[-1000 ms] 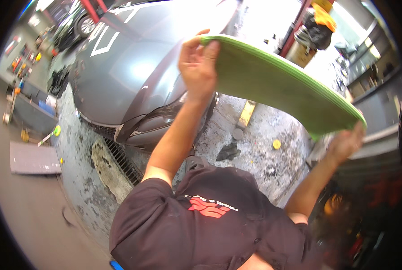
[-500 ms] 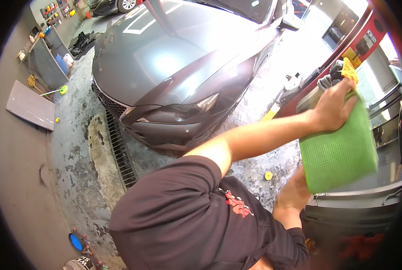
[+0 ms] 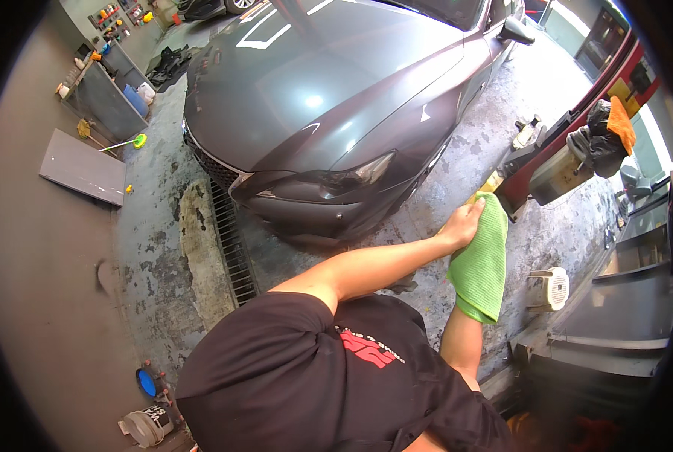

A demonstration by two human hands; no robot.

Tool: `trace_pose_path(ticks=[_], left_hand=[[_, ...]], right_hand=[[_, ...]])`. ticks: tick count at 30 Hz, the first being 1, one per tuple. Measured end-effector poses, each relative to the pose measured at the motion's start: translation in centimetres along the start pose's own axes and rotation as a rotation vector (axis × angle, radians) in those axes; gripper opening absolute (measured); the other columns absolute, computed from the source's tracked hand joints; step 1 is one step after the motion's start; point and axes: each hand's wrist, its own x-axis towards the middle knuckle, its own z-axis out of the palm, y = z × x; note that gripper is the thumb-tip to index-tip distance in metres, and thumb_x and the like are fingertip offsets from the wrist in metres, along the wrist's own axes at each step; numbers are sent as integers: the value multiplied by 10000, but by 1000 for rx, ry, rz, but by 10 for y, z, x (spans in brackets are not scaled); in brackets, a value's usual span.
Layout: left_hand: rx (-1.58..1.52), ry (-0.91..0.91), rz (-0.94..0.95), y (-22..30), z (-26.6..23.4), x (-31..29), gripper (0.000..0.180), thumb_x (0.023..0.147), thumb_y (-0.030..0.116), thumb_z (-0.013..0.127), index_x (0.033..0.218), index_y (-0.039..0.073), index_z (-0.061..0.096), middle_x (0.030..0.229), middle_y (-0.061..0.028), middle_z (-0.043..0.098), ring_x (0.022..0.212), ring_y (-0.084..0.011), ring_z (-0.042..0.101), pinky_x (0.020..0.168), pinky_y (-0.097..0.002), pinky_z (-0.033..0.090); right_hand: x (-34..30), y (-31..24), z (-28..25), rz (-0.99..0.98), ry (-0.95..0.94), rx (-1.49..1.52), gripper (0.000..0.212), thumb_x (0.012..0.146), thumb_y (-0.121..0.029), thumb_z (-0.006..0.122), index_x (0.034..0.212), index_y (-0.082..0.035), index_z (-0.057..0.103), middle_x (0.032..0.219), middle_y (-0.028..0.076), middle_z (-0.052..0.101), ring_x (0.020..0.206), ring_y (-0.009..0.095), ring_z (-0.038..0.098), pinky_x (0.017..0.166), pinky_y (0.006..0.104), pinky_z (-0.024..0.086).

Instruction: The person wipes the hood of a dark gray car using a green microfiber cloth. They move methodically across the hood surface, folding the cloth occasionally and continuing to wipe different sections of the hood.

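My left hand (image 3: 461,225) is closed on the upper edge of a green microfiber towel (image 3: 481,264), which hangs down in folds from it. My right forearm (image 3: 461,343) rises behind the towel's lower end. The towel hides my right hand, so its fingers do not show. Ahead and to the left stands a dark grey car (image 3: 314,113), its bonnet, headlight and grille toward me. My left hand is apart from the car's front corner.
A white stool (image 3: 551,288) stands on the worn floor at right. Beyond it are a container (image 3: 558,175) with black plastic and an orange cloth (image 3: 620,124). A drain grate (image 3: 231,245) runs by the car's front. A grey panel (image 3: 84,167) and bucket (image 3: 147,426) lie left.
My left hand has come down and left with the towel, which was spread wide and now hangs folded and narrower. The view has shifted, showing the stool.
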Motion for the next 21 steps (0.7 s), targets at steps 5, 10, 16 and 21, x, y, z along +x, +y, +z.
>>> trace_pose_path(ticks=[5,10,16,21], left_hand=[[84,81,-36,-2,-28,-12,626,1076,561,453,1110,-25,670,968,-85,709,865,-148,643,803,-332,523],[-264,-62,-363,11,-71,-19,469,1010,421,664,1183,-15,660,1039,-108,726,905,-178,703,816,-356,574],[-240,63,-344,20,-154,-16,400,954,268,721,1241,8,620,1095,-143,736,968,-237,728,836,-404,585],[610,139,-85,48,-196,-1,578,890,375,746,1286,8,538,1084,-280,696,1034,-414,696,870,-476,553]], right_hand=[[-20,25,14,126,-53,35,435,1052,-231,593,1388,38,534,1280,125,646,1131,238,630,1004,350,525],[-24,58,36,322,-148,210,474,1053,-234,593,1428,46,518,1314,125,638,1168,235,626,1027,350,519],[-13,80,49,716,-93,384,511,1049,-347,565,1440,-20,527,1307,102,634,1160,284,620,1048,421,495],[-4,59,99,891,-95,303,530,1040,-513,526,1432,-157,552,1315,53,620,1181,272,592,1010,449,462]])
